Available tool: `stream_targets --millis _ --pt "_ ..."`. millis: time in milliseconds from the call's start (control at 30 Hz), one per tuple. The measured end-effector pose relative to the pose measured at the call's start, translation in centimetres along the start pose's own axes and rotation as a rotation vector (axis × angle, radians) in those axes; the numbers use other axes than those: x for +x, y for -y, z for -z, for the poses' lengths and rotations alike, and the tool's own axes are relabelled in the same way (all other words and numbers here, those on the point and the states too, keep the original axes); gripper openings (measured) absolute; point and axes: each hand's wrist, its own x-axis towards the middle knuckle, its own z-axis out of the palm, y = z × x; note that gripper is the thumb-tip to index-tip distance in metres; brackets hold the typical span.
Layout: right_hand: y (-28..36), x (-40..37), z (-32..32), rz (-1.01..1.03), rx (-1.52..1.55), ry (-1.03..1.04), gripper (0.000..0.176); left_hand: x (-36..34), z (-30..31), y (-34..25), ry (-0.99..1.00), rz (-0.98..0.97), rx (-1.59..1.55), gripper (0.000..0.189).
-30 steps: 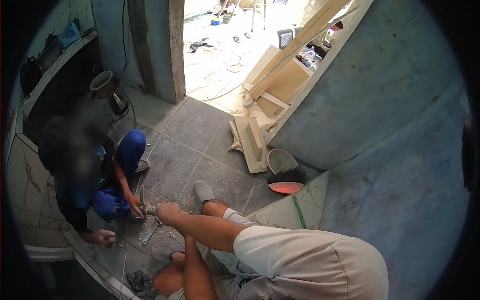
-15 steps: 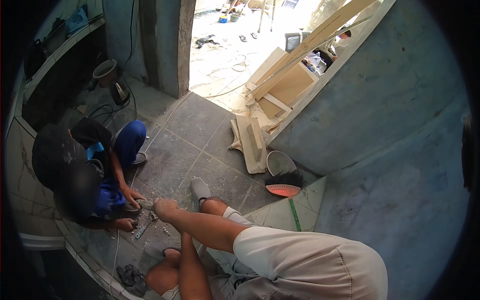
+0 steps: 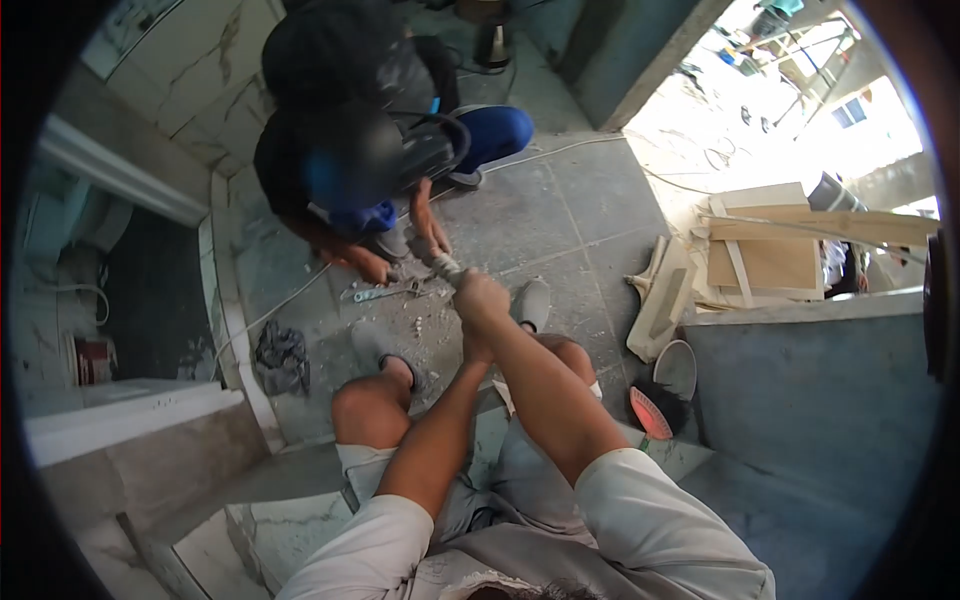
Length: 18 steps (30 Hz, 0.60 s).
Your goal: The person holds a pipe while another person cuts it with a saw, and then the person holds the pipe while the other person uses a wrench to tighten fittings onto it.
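My right hand [image 3: 482,300] is closed in a fist round the near end of a dusty grey rod-like piece [image 3: 447,267]. A co-worker's hand [image 3: 430,236] is at its far end. My left hand [image 3: 476,346] is up against the underside of my right hand, its fingers hidden behind it. Beside the rod, the co-worker's other hand [image 3: 374,268] is low over the floor. Below that hand lies a light blue-grey metal tool [image 3: 372,293] among white rubble bits [image 3: 420,325].
The co-worker [image 3: 350,130] crouches opposite me. A crumpled dark bag [image 3: 283,358] lies at left, near a cable [image 3: 270,318]. To the right are a wooden piece [image 3: 665,305], a round basin [image 3: 676,368] and a pink-headed broom [image 3: 650,412]. Boards [image 3: 770,250] lean by the bright doorway.
My view has swung left and downward, so the scene sits further right and both my forearms show. My right hand keeps its grip on the rod-like piece.
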Motion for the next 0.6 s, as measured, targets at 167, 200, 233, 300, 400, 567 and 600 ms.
stream_targets --millis 167,200,233,300,400,567,600 --pt "0.0 -0.3 0.6 -0.024 0.001 -0.019 0.029 0.9 0.0 0.3 -0.028 -0.198 0.320 0.063" --pt "0.1 -0.3 0.6 -0.042 0.015 -0.037 0.030 1.4 0.6 -0.4 0.140 -0.070 0.362 0.060" --pt "0.2 -0.4 0.6 -0.037 0.013 -0.034 0.030 1.5 1.1 -0.9 0.313 0.061 0.402 0.057" --pt "0.1 -0.3 0.9 -0.040 0.022 -0.039 0.033 1.1 0.2 0.3 0.173 -0.107 0.471 0.055" --pt "-0.5 -0.1 -0.1 0.012 -0.013 -0.050 0.036 0.6 -1.2 1.5 -0.015 -0.284 0.493 0.051" --pt "-0.4 -0.4 0.2 0.008 -0.001 -0.034 0.034 0.3 -0.4 0.6 0.009 -0.265 0.465 0.048" --pt "-0.2 -0.4 0.4 0.004 0.010 -0.046 0.033 0.6 -0.4 0.6 0.033 -0.261 0.509 0.047"
